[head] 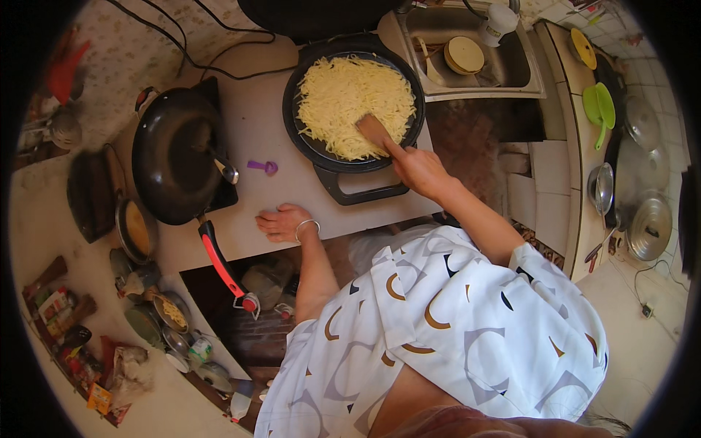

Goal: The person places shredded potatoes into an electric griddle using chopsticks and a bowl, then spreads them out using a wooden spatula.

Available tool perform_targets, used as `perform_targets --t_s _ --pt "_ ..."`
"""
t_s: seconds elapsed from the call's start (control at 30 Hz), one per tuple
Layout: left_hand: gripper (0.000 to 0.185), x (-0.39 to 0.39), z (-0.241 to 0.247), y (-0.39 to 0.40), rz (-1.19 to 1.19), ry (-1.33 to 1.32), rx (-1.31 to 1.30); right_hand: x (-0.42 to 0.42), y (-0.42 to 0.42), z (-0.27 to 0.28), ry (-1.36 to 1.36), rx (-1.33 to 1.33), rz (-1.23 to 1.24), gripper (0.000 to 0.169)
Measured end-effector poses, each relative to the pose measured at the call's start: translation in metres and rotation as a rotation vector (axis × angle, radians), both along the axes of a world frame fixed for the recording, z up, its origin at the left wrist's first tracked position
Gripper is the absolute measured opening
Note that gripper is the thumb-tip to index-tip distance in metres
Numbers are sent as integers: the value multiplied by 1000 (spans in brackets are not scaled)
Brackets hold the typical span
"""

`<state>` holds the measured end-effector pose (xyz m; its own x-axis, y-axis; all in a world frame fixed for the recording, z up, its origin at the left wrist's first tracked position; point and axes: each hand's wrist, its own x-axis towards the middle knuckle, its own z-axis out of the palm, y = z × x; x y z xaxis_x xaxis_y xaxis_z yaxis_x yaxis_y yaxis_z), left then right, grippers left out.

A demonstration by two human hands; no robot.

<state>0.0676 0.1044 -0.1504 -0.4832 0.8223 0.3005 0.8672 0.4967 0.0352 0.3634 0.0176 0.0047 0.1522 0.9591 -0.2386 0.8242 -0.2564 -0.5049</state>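
My right hand [419, 171] grips the handle of a wooden spatula [374, 131]. The spatula's blade lies on a wide layer of pale yellow shreds [350, 93], which look like shredded potato. They cover most of a round black electric griddle [291, 128], whose dark lid is raised behind it. My left hand [285, 223], with a bracelet at the wrist, rests on the front edge of the counter [257, 128] and holds nothing. A small purple measuring spoon [264, 166] lies on the counter behind that hand, between the griddle and a black wok [170, 159].
The wok's red and black handle [216, 260] juts past the counter's front edge. Black cords [241, 74] run behind the griddle. At the right back, a metal sink [402, 49] holds a bowl [464, 55]. A green ladle [599, 109] and pot lids [649, 224] are on the tiled right side.
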Motion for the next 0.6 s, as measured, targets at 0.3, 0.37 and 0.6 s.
perform_targets --t_s 0.3,0.37,0.6 --pt "53 1 -2 0 -9 54 61 17 -32 -10 23 61 -171 49" --pt "53 -1 -2 2 -10 52 67 15 -38 -4 56 27 -162 49" --pt "54 0 -1 3 -4 79 51 16 -31 -17 45 55 -201 50"
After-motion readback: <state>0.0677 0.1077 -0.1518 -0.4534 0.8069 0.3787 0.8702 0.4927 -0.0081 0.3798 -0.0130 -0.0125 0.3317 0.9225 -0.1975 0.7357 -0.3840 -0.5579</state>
